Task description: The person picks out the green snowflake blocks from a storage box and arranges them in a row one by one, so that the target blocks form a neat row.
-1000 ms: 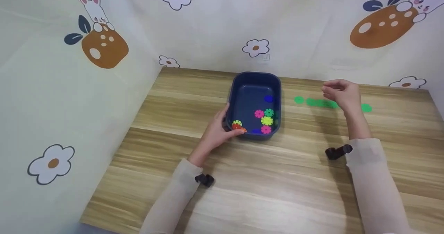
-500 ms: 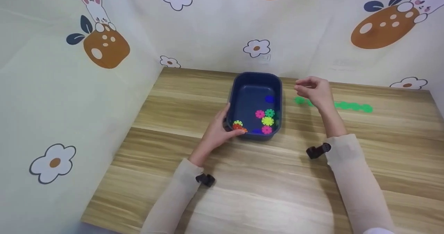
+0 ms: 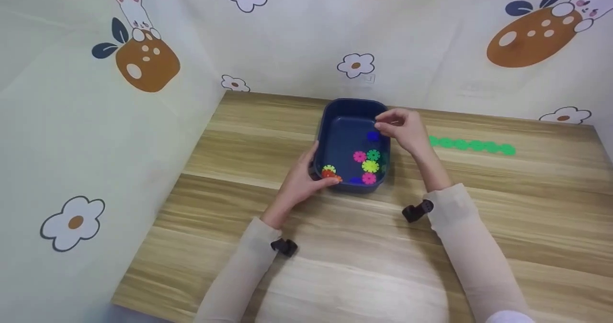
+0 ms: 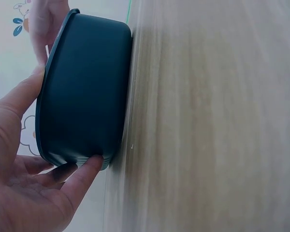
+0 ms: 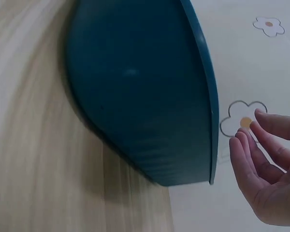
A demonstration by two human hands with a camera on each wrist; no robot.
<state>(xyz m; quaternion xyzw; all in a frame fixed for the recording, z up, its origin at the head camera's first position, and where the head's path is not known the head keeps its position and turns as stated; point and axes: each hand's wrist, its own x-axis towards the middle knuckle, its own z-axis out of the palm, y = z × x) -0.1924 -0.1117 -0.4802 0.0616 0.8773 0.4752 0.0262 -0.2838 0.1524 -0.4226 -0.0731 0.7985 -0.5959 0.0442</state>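
Note:
A dark blue plastic bin (image 3: pixel 346 139) stands on the table with several flower-shaped plastic discs inside: pink, yellow, green, blue and orange-red. My left hand (image 3: pixel 299 182) holds its near left corner, thumb over the rim and fingers along the outer wall. In the left wrist view, the left hand (image 4: pixel 34 183) spans the bin wall (image 4: pixel 87 82). Over the bin's right rim hovers my right hand (image 3: pixel 407 129), fingers loosely bent. In the right wrist view, the right hand (image 5: pixel 270 169) shows a gap between thumb and fingers, with nothing visible between them.
A row of several green flower discs (image 3: pixel 476 145) lies on the wooden table (image 3: pixel 335 246) right of the bin; my right hand and wrist hide its left end. Behind the table hangs a printed cloth (image 3: pixel 287 40) with flowers and rabbits.
My right hand has moved left from over the green row to the bin's right rim. The left hand and the bin have stayed in place.

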